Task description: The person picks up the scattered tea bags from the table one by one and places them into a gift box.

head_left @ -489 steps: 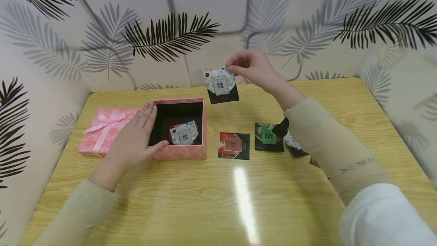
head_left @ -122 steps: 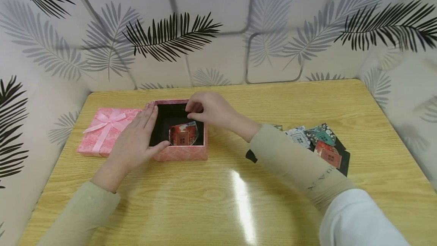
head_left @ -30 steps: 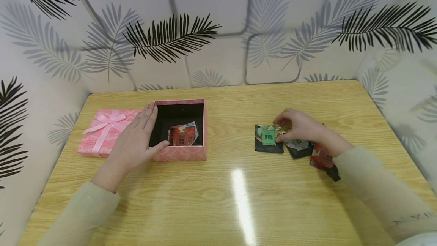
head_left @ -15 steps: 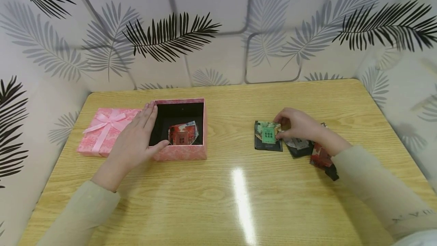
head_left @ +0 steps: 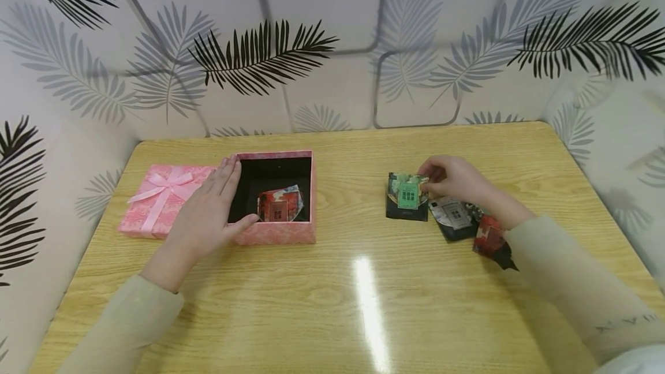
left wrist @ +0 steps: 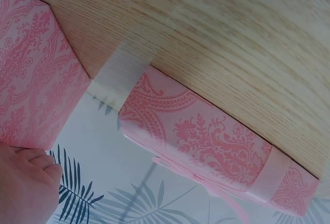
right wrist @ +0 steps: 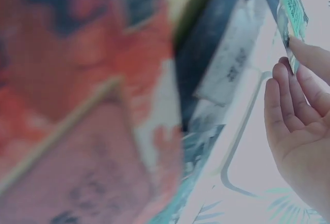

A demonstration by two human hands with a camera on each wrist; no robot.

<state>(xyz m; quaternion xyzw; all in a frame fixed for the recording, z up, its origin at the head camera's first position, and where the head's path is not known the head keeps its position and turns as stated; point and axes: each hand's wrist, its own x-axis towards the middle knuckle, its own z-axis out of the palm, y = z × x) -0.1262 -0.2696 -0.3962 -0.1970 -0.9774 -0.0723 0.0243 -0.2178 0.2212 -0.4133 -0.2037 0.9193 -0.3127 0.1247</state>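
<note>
Glossy wood-grain table [head_left: 332, 305] enclosed by leaf-patterned walls. Far left: pink damask box lid [head_left: 156, 201] with satin bow. Beside it, the open pink box [head_left: 275, 234], black-lined, holds a red sachet [head_left: 277, 208]; the left hand [head_left: 208, 218] rests flat against its left wall, fingers straight and together, thumb on the near rim. Right of centre, the right hand [head_left: 452, 180] pinches the green-labelled sachet [head_left: 407, 196], its edge raised off the table. Grey sachet [head_left: 453, 215] and red packet [head_left: 488, 241] lie just right, partly under the wrist. Label print illegible.
</note>
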